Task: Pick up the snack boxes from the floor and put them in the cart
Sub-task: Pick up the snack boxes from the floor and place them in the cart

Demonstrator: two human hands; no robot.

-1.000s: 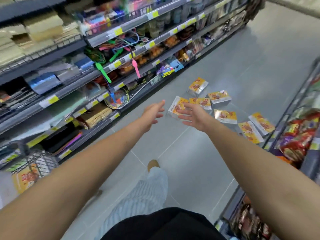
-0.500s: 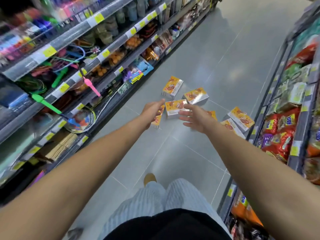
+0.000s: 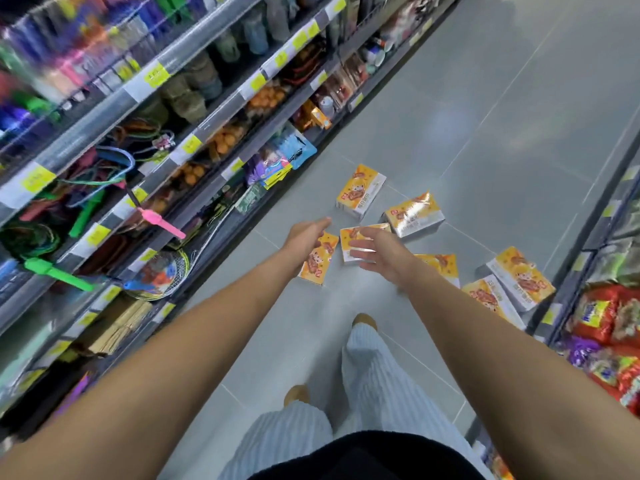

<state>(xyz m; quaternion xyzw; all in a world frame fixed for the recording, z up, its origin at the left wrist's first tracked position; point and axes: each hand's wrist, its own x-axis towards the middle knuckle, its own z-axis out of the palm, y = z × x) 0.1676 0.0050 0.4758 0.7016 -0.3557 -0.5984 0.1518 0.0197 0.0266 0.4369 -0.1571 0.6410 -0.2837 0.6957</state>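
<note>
Reaching forward and down a shop aisle, both bare arms stretch toward snack boxes scattered on the floor [image 3: 485,98]. The left hand [image 3: 306,237] hangs above a box [image 3: 317,259] lying flat, its fingers [image 3: 320,222] straight and close together, holding nothing. The right hand [image 3: 379,252] hovers over a second box [image 3: 353,244], fingers spread apart and palm down, also empty; this looks like the approach to a first grab, with neither hand yet touching card.

Seven boxes show in all. Two more [image 3: 360,190] [image 3: 414,214] lie just beyond the hands, one [image 3: 441,266] is partly hidden behind the right wrist, and two [image 3: 521,277] [image 3: 490,299] overlap against the foot of the right-hand shelving [image 3: 588,216]. Each is a flat rectangular carton, orange-yellow on its face with pale sides and a glossy sheen, probably film wrap. They lie at odd angles, as if spilled.

The floor is smooth grey tile with faint joints. Shelves [image 3: 207,116] on the left carry coloured goods and yellow price tags. No cart is in view. Striped trousers [image 3: 377,382] and tan shoes appear below.
</note>
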